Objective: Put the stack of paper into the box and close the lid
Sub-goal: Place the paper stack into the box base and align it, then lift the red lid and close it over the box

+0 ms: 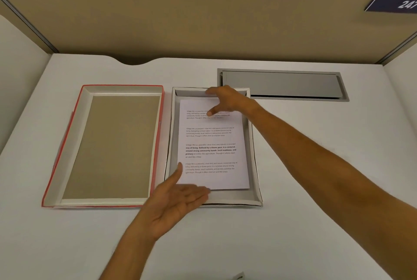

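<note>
The lid (106, 146) is found at the left of the white desk (316, 167), turned inner face up, red-edged, lying just beside the box (256, 155). The left hand (178, 203) is held open, palm up, at the near-left corner of the box, thumb against the left edge of the stack of paper (213, 144); nothing is grasped. The stack lies flat inside the box, printed side up. The right hand (225, 99) is spread open over the far end, thumb pressed on the top sheet. A grey cable hatch (282, 84) is set into the desk farther right.
</note>
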`<action>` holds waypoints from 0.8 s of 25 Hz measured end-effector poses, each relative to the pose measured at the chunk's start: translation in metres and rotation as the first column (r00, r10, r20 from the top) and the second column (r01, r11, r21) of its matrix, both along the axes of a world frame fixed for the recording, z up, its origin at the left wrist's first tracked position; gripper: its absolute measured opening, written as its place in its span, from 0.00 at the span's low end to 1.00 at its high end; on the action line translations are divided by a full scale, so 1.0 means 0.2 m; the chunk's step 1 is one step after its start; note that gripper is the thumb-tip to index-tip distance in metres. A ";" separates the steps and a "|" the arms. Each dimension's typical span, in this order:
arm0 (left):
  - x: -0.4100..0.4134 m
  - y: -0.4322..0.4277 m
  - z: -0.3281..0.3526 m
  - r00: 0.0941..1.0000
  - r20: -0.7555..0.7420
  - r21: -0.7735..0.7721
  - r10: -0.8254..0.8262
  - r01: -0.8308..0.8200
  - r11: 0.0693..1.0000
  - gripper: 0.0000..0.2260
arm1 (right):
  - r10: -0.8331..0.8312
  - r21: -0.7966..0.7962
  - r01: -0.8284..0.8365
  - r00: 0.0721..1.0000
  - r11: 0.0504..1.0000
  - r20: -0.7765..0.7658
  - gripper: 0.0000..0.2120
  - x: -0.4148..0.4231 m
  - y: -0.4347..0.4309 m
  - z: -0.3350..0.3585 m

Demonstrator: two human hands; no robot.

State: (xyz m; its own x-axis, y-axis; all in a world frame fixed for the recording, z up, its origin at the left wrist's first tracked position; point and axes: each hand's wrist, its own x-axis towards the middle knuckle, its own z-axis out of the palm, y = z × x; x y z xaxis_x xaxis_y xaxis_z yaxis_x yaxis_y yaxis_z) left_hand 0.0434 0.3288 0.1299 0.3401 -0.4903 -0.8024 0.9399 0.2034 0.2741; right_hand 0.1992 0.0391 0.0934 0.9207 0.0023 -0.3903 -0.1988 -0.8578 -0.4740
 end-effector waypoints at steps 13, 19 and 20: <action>0.86 0.84 -0.12 0.526 0.369 0.865 -0.766 -0.497 0.076 0.20 | -0.260 0.414 0.269 0.962 0.870 -0.078 0.36 -0.34 1.12 0.00; 0.86 0.95 -0.26 0.621 0.029 0.935 -0.784 -0.294 -0.198 0.19 | -0.113 0.217 0.120 0.993 0.969 -0.046 0.43 -0.31 1.19 -0.12; 0.86 0.95 -0.27 0.619 0.014 0.937 -0.785 -0.282 -0.206 0.17 | -0.096 0.211 0.102 0.995 0.972 -0.036 0.41 -0.31 1.19 -0.13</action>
